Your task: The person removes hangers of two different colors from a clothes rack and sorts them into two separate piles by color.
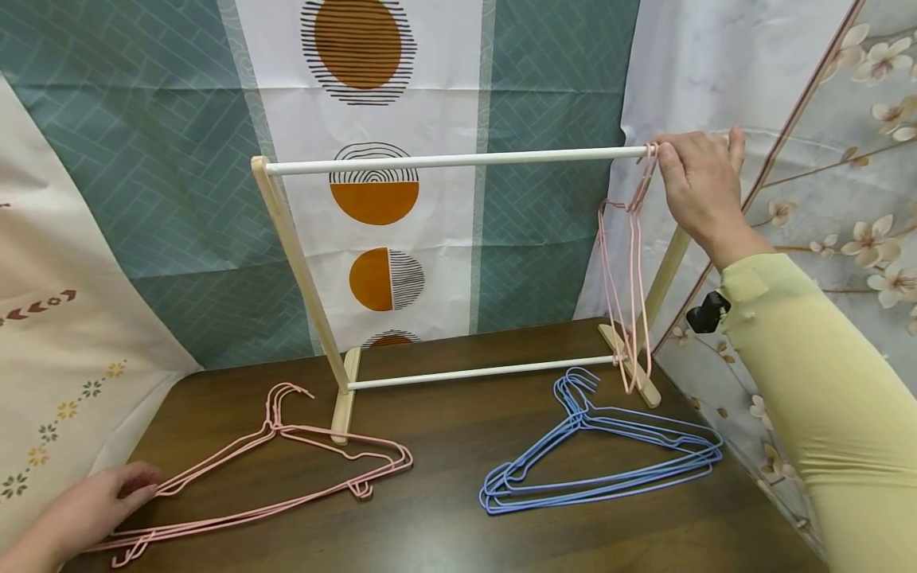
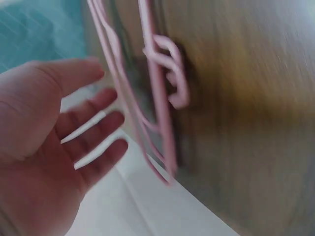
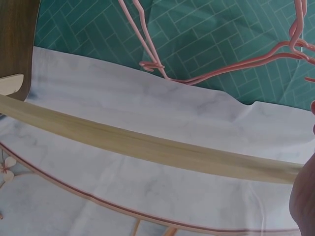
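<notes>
My left hand is at the left end of the pink hangers lying on the table. In the left wrist view its fingers are spread and loosely bent, with nothing between them. My right hand grips the right end of the white top rail of a clothes rack, thumb in front. Right beside the thumb are the hooks of other pink hangers, which hang from the rail. The right wrist view shows those hanging hangers, but only an edge of the hand.
Several blue hangers lie stacked on the brown table, in front of the rack's right side. The rack has wooden posts, feet and a lower white bar. Patterned cloths hang behind and at both sides.
</notes>
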### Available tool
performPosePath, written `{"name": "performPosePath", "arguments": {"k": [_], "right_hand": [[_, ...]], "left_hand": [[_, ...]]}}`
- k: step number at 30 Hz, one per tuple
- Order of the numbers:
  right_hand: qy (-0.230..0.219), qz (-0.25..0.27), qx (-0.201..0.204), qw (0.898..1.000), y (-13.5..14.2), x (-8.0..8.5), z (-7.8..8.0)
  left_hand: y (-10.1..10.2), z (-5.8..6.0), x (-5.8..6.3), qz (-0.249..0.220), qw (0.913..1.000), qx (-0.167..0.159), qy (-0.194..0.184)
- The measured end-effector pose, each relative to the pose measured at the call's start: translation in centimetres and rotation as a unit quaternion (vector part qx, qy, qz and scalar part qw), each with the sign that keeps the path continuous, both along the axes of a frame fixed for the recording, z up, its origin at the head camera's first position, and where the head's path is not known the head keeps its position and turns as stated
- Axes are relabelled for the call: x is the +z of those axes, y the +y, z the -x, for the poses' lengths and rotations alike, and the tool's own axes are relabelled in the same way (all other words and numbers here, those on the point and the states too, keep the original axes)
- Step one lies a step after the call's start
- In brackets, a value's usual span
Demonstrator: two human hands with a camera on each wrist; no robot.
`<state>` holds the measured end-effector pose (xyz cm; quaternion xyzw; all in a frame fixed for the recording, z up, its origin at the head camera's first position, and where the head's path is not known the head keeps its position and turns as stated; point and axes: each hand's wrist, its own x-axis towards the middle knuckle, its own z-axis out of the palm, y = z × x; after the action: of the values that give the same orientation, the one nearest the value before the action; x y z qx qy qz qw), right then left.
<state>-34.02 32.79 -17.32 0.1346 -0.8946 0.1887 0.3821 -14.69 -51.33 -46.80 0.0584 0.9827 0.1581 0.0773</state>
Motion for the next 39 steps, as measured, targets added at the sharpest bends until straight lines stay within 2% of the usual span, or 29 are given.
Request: {"name": "performPosePath", "arguments": {"k": [3,7,9,17,21,27,34,39], "right_hand": [[0.002,0.0,0.0,1.0,0.1,0.0,0.1],[0.006,0.003,0.001,1.0,0.1,0.0,0.2],[0.005,0.004,0.004,1.0,-0.1,-0.2,0.3],[0.003,0.002,0.009,1.0,-0.6,-0.2,0.4],[0.001,-0.001,0.006,1.0,-0.4,-0.1,0.4],[0.004,-0.002,-0.003,1.0,0.0,0.0,0.1],[0.004,-0.001,0.0,1.0,0.0,0.0,0.1],[0.0,-0.002,-0.002,1.0,0.1,-0.1,0.0]], "left_hand": [[2.3,0.1,1.6,0.001,0.9997,-0.006,0.025],[6.4,0.0,3.7,0.015,0.9958,-0.017,0.089],[8.2,-0.3,4.4,0.012,0.9931,-0.019,0.115],[14.0,-1.0,6.7,-0.016,0.987,-0.002,0.16],[17.1,-1.2,7.7,-0.036,0.9842,-0.003,0.173],[22.5,-0.8,8.9,-0.077,0.978,-0.019,0.193],[27.4,-0.1,10.0,-0.136,0.9744,-0.026,0.177],[30.9,0.5,10.6,-0.187,0.9663,-0.031,0.174]]}}
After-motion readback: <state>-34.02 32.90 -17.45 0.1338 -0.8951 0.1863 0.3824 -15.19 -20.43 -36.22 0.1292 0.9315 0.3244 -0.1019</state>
